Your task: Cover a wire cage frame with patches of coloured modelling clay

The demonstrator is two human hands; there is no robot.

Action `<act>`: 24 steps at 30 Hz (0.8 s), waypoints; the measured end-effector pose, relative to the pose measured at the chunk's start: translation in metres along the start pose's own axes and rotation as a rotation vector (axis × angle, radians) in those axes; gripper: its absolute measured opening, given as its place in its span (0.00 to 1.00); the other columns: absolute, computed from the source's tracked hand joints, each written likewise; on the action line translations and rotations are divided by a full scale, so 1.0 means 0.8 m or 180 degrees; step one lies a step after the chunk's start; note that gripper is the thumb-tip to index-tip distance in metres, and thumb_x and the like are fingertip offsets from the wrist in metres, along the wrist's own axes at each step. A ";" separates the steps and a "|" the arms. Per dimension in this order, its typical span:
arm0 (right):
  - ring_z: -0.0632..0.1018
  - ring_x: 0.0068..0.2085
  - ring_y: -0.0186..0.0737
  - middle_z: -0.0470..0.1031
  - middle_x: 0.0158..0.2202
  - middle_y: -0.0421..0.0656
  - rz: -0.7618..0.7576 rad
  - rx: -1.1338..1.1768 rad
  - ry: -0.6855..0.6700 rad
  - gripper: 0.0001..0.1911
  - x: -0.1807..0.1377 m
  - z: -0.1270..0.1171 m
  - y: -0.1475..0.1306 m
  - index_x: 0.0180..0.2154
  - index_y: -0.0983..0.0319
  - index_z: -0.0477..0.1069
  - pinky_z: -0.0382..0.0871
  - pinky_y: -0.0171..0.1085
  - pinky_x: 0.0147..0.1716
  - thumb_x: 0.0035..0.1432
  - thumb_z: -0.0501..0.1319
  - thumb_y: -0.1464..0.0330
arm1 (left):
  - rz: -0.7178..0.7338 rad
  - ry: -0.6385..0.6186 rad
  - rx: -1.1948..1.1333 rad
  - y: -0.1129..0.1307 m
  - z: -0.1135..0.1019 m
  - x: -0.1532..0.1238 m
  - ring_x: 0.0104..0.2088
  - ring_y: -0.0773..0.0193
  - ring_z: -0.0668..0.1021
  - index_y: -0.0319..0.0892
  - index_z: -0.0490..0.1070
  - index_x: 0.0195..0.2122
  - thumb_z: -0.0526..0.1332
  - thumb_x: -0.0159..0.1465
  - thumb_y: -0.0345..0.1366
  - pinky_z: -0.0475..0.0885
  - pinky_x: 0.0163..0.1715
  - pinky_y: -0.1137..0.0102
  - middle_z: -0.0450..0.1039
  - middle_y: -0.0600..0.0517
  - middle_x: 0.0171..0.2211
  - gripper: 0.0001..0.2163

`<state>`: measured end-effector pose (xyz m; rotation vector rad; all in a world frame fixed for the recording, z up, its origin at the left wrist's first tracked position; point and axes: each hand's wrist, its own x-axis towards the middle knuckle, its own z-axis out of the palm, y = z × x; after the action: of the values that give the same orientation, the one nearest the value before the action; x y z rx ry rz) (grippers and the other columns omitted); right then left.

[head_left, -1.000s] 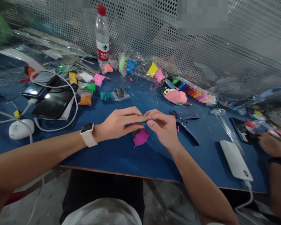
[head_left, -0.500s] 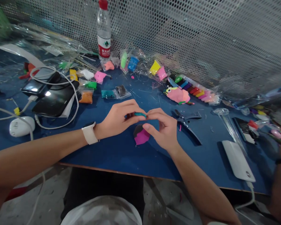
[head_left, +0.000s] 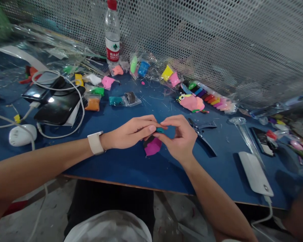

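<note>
A small piece of teal modelling clay [head_left: 160, 130] is pinched between the thumb and fingers of my right hand [head_left: 180, 136]. My left hand [head_left: 133, 131] meets it from the other side, its fingers and thumb pressed together at the clay's left end. Fingers cover part of the teal piece. Just below my hands, a magenta and black clay piece [head_left: 153, 147] lies on the blue table [head_left: 121, 168], its upper part hidden by my fingers. Beyond my hands lie small bags of teal clay [head_left: 116, 101] and dark clay [head_left: 131, 97].
Dark pliers [head_left: 203, 136] and a pink clay figure [head_left: 192, 102] lie to the right, with a white power bank [head_left: 256, 173] farther over. A water bottle [head_left: 112, 37] stands by the perforated metal panel [head_left: 192, 37]. Phones [head_left: 59, 106] and cables lie left.
The teal clay has moved slightly right and down, from between my left fingertips to between both hands. My left hand has shifted right, and my right fingers have opened around the clay.
</note>
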<state>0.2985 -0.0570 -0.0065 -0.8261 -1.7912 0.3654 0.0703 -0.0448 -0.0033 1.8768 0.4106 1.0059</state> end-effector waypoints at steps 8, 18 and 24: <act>0.84 0.44 0.48 0.85 0.42 0.42 0.0175 0.0337 0.0017 0.09 0.001 0.000 -0.001 0.37 0.48 0.86 0.84 0.52 0.47 0.62 0.82 0.56 | -0.0055 -0.0016 -0.0147 -0.003 -0.004 0.002 0.31 0.66 0.79 0.39 0.83 0.44 0.60 0.84 0.46 0.79 0.33 0.70 0.76 0.49 0.35 0.18; 0.82 0.35 0.40 0.83 0.34 0.40 0.0822 0.1230 -0.0175 0.18 0.000 0.006 0.009 0.34 0.53 0.85 0.80 0.42 0.37 0.56 0.85 0.51 | 0.0827 0.0609 0.1603 -0.016 0.003 -0.012 0.33 0.68 0.84 0.41 0.81 0.51 0.69 0.79 0.41 0.81 0.35 0.74 0.85 0.48 0.42 0.09; 0.84 0.37 0.41 0.88 0.37 0.41 0.0714 0.1197 -0.0256 0.09 0.003 0.001 0.009 0.44 0.49 0.91 0.82 0.43 0.37 0.65 0.80 0.54 | 0.0592 0.0802 0.1672 -0.013 0.003 -0.009 0.31 0.70 0.84 0.41 0.80 0.50 0.68 0.79 0.36 0.78 0.33 0.76 0.85 0.50 0.41 0.04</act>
<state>0.3003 -0.0502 -0.0097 -0.7505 -1.6348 0.8639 0.0687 -0.0453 -0.0160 2.2905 0.7130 1.3644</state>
